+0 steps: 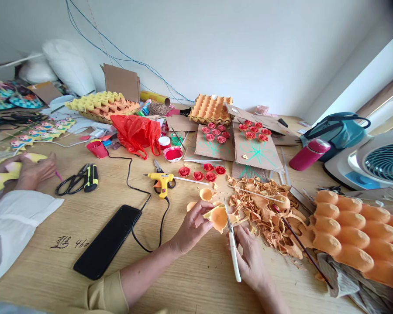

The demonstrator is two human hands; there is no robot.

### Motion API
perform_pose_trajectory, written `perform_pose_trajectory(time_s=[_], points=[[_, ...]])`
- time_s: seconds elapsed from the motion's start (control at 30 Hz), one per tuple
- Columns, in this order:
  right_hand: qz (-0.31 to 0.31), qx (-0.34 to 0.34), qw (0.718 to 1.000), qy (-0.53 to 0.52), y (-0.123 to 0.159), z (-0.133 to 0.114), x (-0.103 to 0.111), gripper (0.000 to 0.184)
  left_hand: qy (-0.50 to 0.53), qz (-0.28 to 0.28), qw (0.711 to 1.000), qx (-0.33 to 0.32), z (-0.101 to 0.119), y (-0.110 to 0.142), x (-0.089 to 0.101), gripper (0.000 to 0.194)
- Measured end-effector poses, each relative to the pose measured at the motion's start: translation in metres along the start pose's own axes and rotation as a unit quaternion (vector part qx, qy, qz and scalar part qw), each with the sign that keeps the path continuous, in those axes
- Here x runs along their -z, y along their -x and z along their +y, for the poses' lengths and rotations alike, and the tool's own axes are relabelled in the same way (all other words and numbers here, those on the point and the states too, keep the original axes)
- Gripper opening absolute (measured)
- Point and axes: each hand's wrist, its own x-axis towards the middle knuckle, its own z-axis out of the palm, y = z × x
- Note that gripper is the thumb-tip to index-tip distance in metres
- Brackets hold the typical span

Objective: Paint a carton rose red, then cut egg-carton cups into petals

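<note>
In my left hand (194, 226), fingers pinched, is an orange egg-carton cup (219, 218) with its hollow side toward me. My right hand (251, 258) grips white-handled scissors (233, 253), seen nearly edge-on, with the blades upright against the cup's right edge. Part of the right fingers is hidden behind the handle. Just beyond my left hand lies a loose cut cup (205, 194). A heap of orange carton scraps (265, 213) spreads to the right of my hands.
A yellow glue gun (163, 181) with its cord and a black phone (107, 241) lie left of my hands. Red paper-pulp roses (211, 176) sit farther back. An egg tray (353, 226) stands at right. At far left, a co-worker's hand (36, 172) holds yellow carton.
</note>
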Motion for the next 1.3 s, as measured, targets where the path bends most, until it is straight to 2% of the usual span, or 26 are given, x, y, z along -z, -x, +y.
perform_pose_trajectory(time_s=[0.23,0.37,0.73,0.87,1.07,1.3], points=[[0.011,-0.022,1.0,0.004,0.001,0.004,-0.001,0.027,-0.025,-0.004,1.0,0.013,-0.007,0.002,0.007,0.033],[0.01,-0.016,1.0,-0.005,-0.003,0.0,0.003,0.027,0.005,-0.012,1.0,0.004,-0.011,0.003,0.007,0.037],[-0.038,0.029,0.997,0.064,-0.007,0.0,0.011,0.016,-0.007,0.007,1.0,0.001,-0.012,0.002,0.017,0.046],[-0.042,0.036,0.996,0.073,-0.008,0.0,0.01,0.015,-0.046,0.004,0.999,-0.001,-0.006,0.003,0.013,0.039],[-0.042,0.04,0.994,0.094,-0.008,-0.001,0.009,0.015,-0.027,-0.009,0.999,-0.036,-0.003,0.003,0.007,0.035],[-0.038,0.057,0.992,0.102,-0.008,-0.002,0.008,0.016,-0.028,-0.01,0.999,-0.021,0.001,0.003,0.007,0.033]])
